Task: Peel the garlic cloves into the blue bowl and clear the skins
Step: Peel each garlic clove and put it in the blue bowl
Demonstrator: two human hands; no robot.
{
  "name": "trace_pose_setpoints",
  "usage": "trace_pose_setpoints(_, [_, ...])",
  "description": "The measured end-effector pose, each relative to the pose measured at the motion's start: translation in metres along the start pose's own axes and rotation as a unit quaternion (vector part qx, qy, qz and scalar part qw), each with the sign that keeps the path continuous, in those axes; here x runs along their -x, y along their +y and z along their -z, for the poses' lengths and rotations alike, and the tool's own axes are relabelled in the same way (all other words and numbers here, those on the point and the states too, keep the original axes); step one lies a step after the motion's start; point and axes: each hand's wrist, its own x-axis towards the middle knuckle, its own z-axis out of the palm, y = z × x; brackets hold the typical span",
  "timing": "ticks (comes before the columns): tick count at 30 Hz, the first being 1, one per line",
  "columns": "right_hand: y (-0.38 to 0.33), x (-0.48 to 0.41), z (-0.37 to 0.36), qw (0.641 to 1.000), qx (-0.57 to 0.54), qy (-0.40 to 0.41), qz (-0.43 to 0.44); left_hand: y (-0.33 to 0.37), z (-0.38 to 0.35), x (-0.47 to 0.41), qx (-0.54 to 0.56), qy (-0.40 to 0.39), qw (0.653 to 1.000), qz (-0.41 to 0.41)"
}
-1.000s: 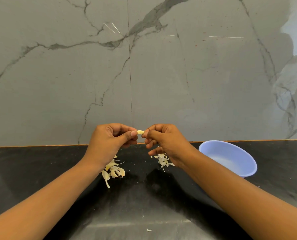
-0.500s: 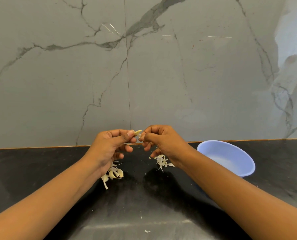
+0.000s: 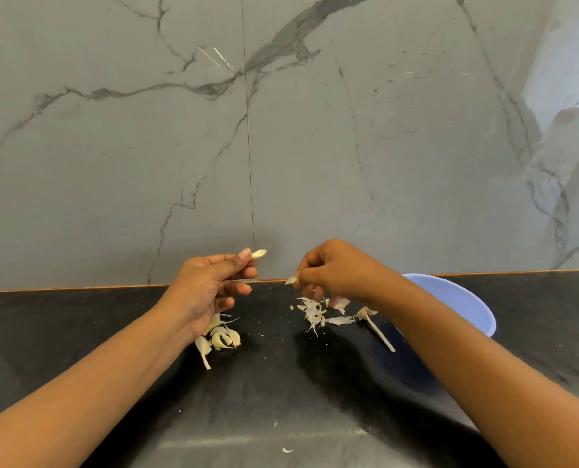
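Observation:
My left hand (image 3: 210, 285) pinches a pale garlic clove (image 3: 259, 254) between thumb and forefinger, held above the black counter. My right hand (image 3: 338, 271) is a hand's width to its right, fingertips closed on a small scrap of garlic skin (image 3: 290, 281). Below the right hand lies a pile of white skins (image 3: 315, 312). Several unpeeled cloves (image 3: 222, 339) lie under my left wrist. The blue bowl (image 3: 463, 302) sits at the right, partly hidden by my right forearm; its inside is mostly out of sight.
A dry garlic stem (image 3: 379, 331) lies beside the bowl. Small skin flakes (image 3: 286, 450) dot the black counter (image 3: 78, 332) near the front. A grey marble wall (image 3: 281, 130) rises right behind the counter.
My hands have pulled apart: the left keeps the clove, the right has moved right and down with a strip of skin. The stem has come into view.

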Motion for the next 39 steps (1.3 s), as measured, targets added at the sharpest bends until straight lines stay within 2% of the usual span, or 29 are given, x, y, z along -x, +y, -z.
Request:
trace_pose_setpoints(5, [0.006, 0.001, 0.022, 0.993, 0.115, -0.005, -0.03, 0.0, -0.001, 0.001, -0.013, -0.014, 1.0, 0.005])
trace_pose_setpoints(10, [0.009, -0.003, 0.022, 0.98, 0.2, -0.007, -0.016, 0.0, -0.003, 0.004, -0.043, -0.028, 0.999, -0.007])
trace_pose_setpoints(12, [0.01, -0.003, 0.022, 0.974, 0.227, 0.019, 0.007, 0.001, -0.005, 0.005, -0.063, -0.03, 0.997, -0.019])
trace_pose_setpoints(15, [0.008, -0.004, 0.016, 0.977, 0.169, 0.088, 0.095, 0.0, -0.006, 0.006, -0.094, -0.032, 0.995, -0.032])
trace_pose_setpoints(18, [0.002, -0.004, 0.006, 0.978, 0.097, 0.085, 0.163, 0.0, -0.007, 0.006, -0.109, -0.034, 0.993, -0.035])
trace_pose_setpoints(23, [0.005, -0.004, 0.011, 0.969, 0.185, 0.097, 0.132, 0.0, -0.006, 0.006, -0.112, -0.032, 0.992, -0.041])
trace_pose_setpoints(27, [0.01, -0.005, 0.021, 0.975, 0.209, 0.02, 0.067, 0.0, -0.005, 0.006, -0.119, -0.035, 0.991, -0.048])
trace_pose_setpoints(29, [0.012, -0.004, 0.026, 0.969, 0.24, -0.028, 0.047, -0.001, -0.005, 0.005, -0.127, -0.036, 0.99, -0.052])
trace_pose_setpoints(31, [0.013, -0.003, 0.031, 0.959, 0.277, -0.036, 0.045, -0.001, -0.005, 0.005, -0.136, -0.038, 0.988, -0.056])
trace_pose_setpoints(33, [0.013, -0.004, 0.032, 0.961, 0.267, 0.014, 0.07, -0.002, -0.006, 0.005, -0.144, -0.041, 0.987, -0.058])
trace_pose_setpoints(35, [0.011, -0.005, 0.025, 0.97, 0.196, 0.066, 0.125, -0.003, -0.006, 0.005, -0.151, -0.043, 0.986, -0.06])
trace_pose_setpoints(37, [0.006, -0.004, 0.014, 0.974, 0.123, 0.07, 0.174, -0.003, -0.007, 0.005, -0.159, -0.047, 0.984, -0.063])
trace_pose_setpoints(39, [0.003, -0.004, 0.003, 0.97, 0.118, 0.071, 0.202, -0.003, -0.006, 0.004, -0.166, -0.05, 0.983, -0.065])
